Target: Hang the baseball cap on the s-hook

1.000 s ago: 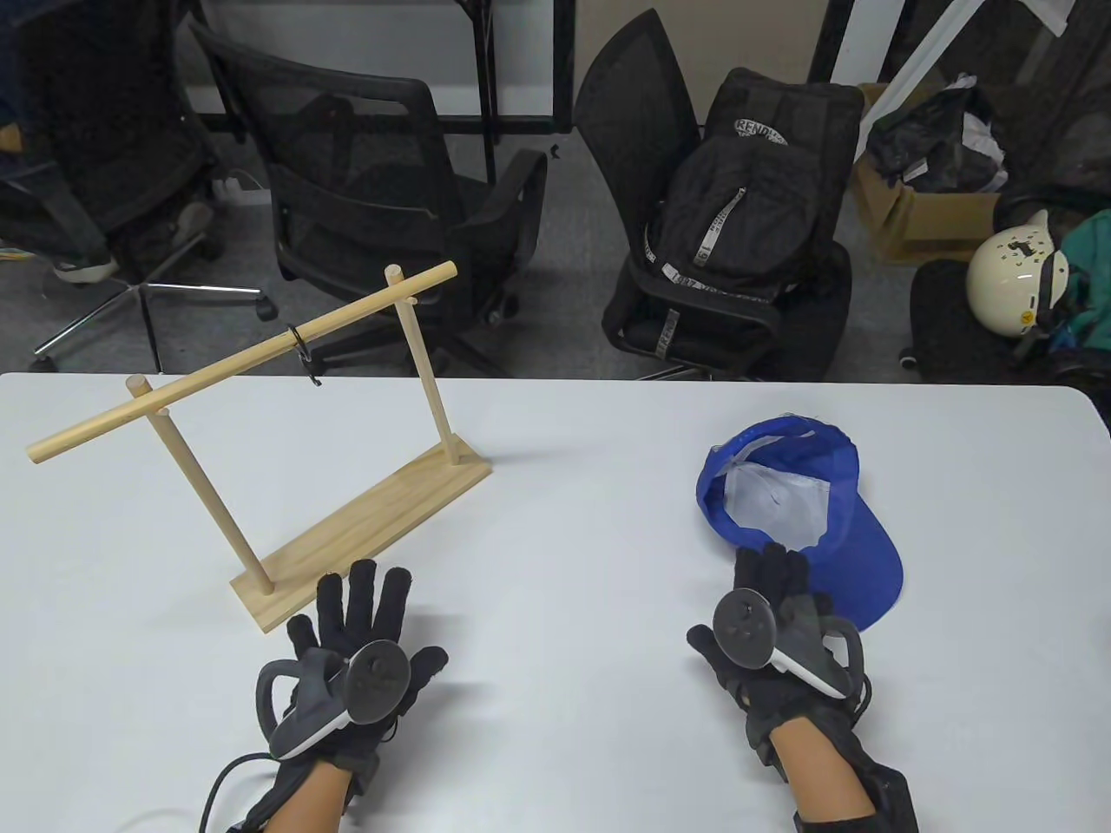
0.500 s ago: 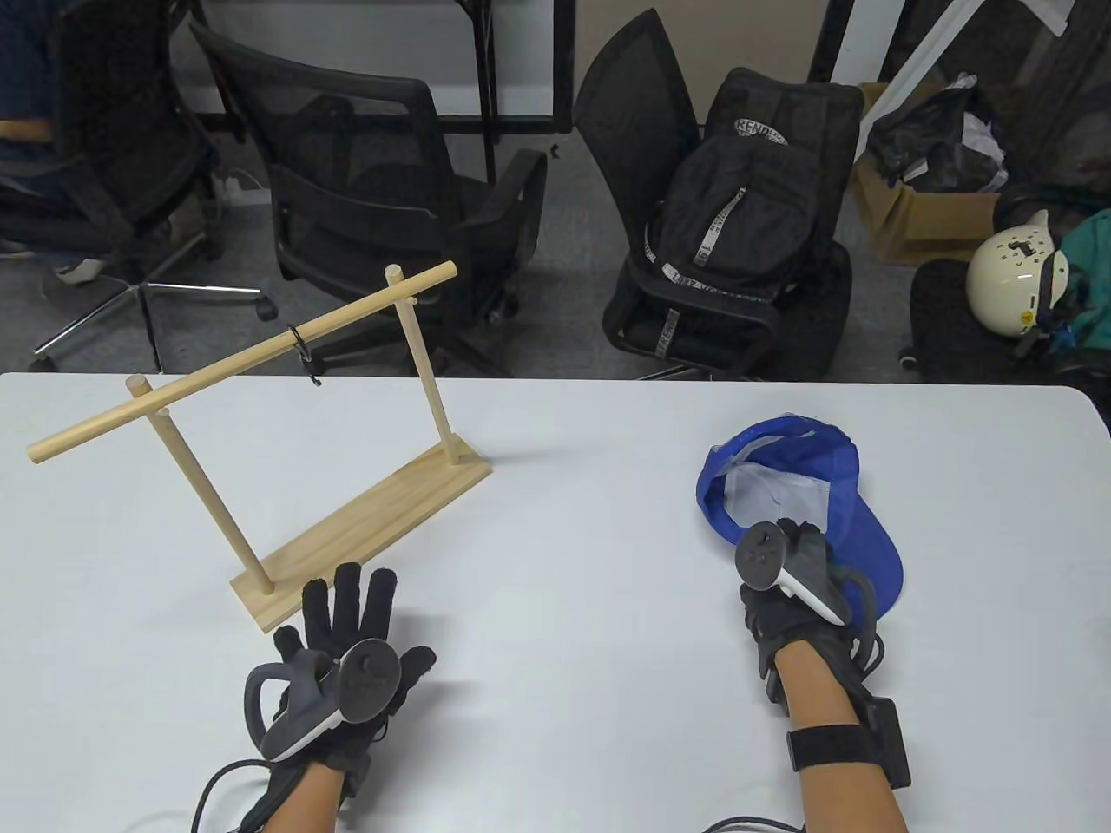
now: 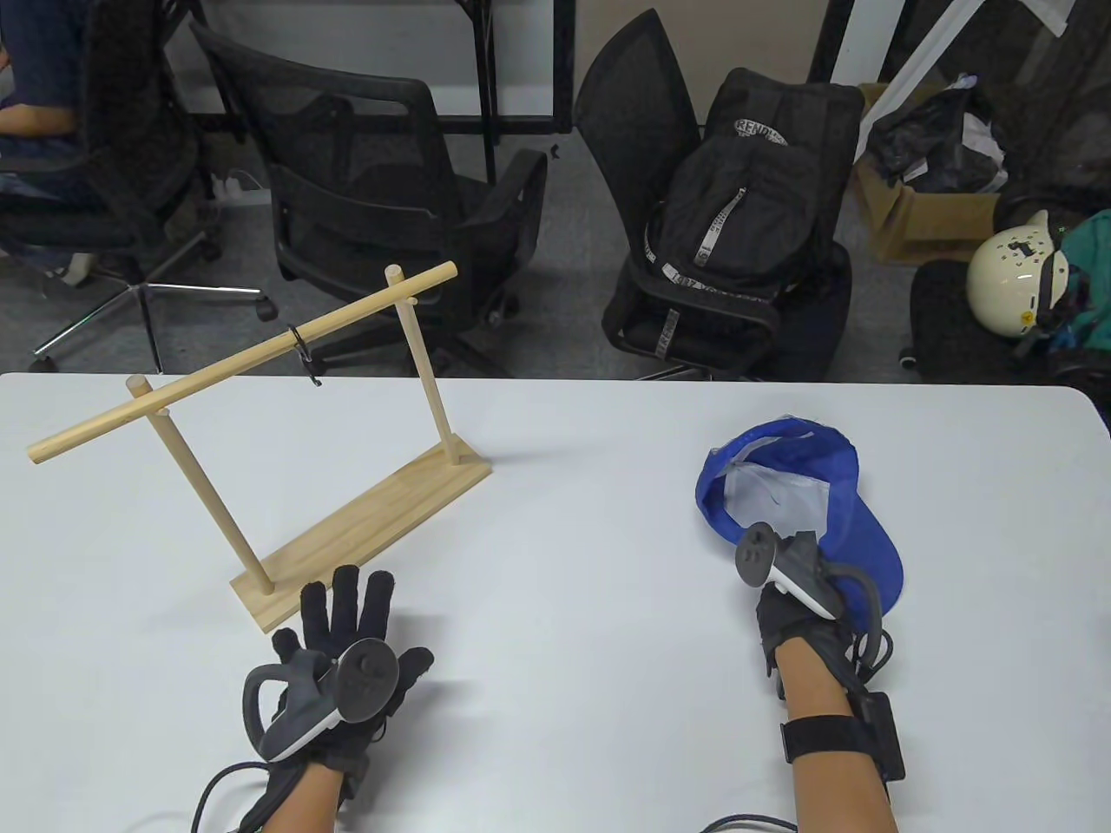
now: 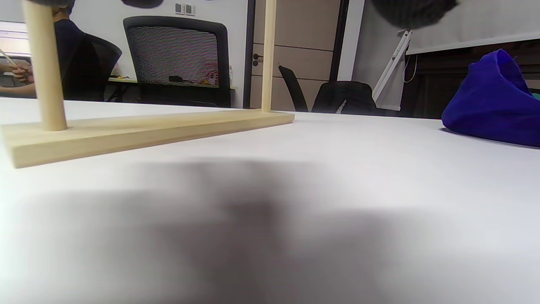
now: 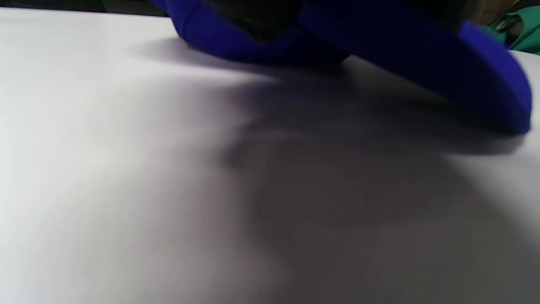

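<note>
The blue baseball cap lies upside down on the white table at the right, brim toward me. My right hand is at the cap's near rim where the brim joins; its fingers are hidden under the tracker. The right wrist view shows the cap close up with dark glove against it. The black s-hook hangs from the rail of the wooden rack at the left. My left hand rests flat on the table, fingers spread, just in front of the rack's base.
The table's far edge lies behind the rack and cap. Office chairs, a black backpack and a white helmet stand beyond it. The left wrist view shows the cap off to the right.
My right hand moved forward from flat on the table onto the cap's near rim and tipped down. My left hand drew back slightly. The cap barely shifted.
</note>
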Demonstrator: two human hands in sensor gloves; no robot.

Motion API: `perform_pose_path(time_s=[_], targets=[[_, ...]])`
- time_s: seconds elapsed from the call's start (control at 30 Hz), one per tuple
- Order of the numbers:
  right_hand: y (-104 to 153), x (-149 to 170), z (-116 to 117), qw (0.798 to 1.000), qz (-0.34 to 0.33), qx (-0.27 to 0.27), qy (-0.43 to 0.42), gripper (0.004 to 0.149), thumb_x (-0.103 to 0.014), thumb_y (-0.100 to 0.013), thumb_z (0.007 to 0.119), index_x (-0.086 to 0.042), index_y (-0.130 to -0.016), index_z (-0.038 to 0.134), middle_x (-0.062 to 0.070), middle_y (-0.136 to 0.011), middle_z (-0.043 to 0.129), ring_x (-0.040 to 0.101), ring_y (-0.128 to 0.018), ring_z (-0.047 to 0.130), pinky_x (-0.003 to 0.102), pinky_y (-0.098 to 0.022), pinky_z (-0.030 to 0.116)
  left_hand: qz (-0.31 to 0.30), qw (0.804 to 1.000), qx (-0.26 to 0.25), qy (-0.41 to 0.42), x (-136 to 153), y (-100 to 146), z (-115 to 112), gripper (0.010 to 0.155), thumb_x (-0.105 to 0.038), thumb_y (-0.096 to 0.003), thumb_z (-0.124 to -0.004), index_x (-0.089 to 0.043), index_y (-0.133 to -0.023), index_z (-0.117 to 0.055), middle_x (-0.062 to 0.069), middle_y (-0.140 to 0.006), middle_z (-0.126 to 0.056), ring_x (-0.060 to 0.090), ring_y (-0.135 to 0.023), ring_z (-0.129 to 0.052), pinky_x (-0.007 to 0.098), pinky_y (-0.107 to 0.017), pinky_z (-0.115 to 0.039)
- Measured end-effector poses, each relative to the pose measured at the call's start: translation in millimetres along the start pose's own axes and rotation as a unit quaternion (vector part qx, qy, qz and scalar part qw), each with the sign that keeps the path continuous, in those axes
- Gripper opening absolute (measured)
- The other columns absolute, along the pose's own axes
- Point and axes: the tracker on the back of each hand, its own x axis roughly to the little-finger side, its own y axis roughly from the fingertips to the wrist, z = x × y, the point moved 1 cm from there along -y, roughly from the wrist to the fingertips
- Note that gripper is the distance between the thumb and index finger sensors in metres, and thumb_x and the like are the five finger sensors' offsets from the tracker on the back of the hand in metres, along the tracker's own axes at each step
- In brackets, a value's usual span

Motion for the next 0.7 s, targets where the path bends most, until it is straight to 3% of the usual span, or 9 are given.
perform_pose_path(time_s=[0.4, 0.7], targets=[[34.3, 16.6, -47.5, 0.995, -0.008, 0.099, -0.026, 0.053, -0.008, -0.05, 0.069, 0.009, -0.099, 0.058, 0.037, -0.095, 0.073, 0.054, -0.083, 0.085, 0.058, -0.05, 0.085, -0.023, 1.0, 0.002, 0.013, -9.7, -3.4, -2.8, 0.094, -0.065, -0.0556, -0.064, -0.011, -0.125, -0.03, 0.034, -0.128, -0.029, 0.072, -0.11, -0.04, 0.089, -0.06, -0.048], [73.7, 22.9, -81.6, 0.971, -0.053, 0.184, -0.142, 0.048, -0.007, -0.048, 0.069, 0.011, -0.092, 0.065, 0.036, -0.083, 0.083, 0.053, -0.068, 0.096, 0.059, -0.044, 0.089, -0.049, 0.996, -0.024, 0.065, -9.5, -3.2, 2.2, 0.095, -0.065, -0.0557, -0.064, -0.01, -0.125, -0.029, 0.034, -0.128, -0.029, 0.072, -0.11, -0.042, 0.088, -0.06, -0.051]])
